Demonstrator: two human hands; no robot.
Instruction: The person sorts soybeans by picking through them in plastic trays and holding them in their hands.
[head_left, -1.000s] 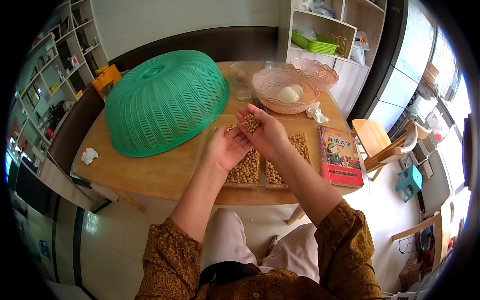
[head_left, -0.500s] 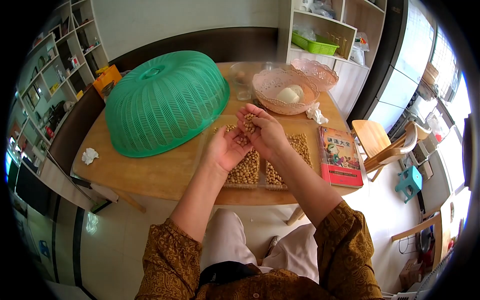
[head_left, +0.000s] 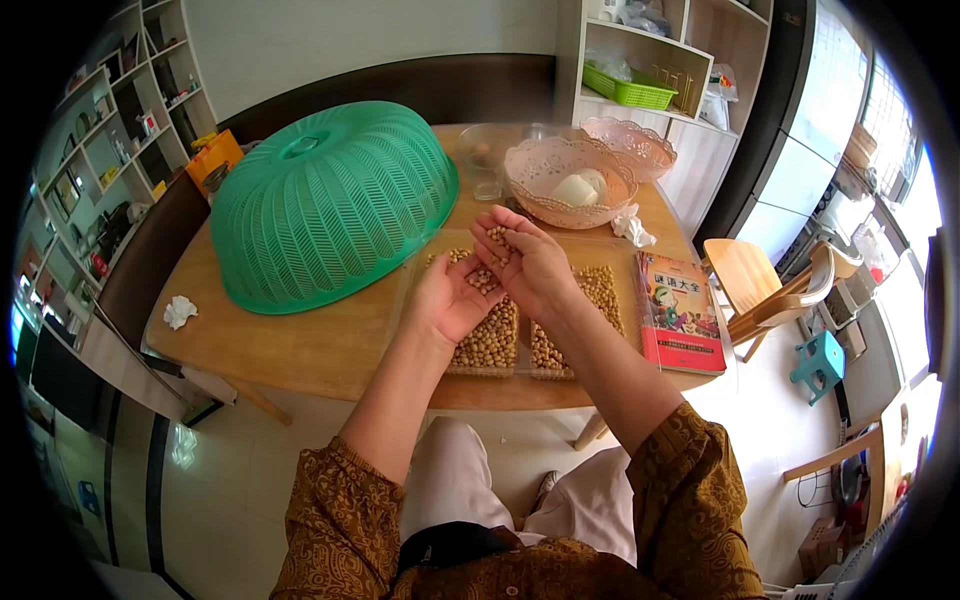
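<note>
My left hand (head_left: pixel 458 302) is cupped palm up with a few soybeans (head_left: pixel 483 280) lying in it. Beside it, touching along the edge, my right hand (head_left: pixel 535 262) curls around more soybeans near its fingers. Both hands are above a clear plastic divided tray (head_left: pixel 524 372) on the table. Loose soybeans fill its left compartment, and more soybeans (head_left: pixel 598 292) lie in the right one. My hands and forearms hide part of the tray.
A green mesh food cover (head_left: pixel 330 210) stands at the left of the wooden table (head_left: pixel 300 345). Behind my hands are pink lace-edged baskets (head_left: pixel 570 205) and a glass (head_left: pixel 487 183). At the right lie a red book (head_left: pixel 685 318) and a crumpled tissue (head_left: pixel 632 228).
Both hands stay in almost the same place, side by side. The soybeans in them lie slightly differently.
</note>
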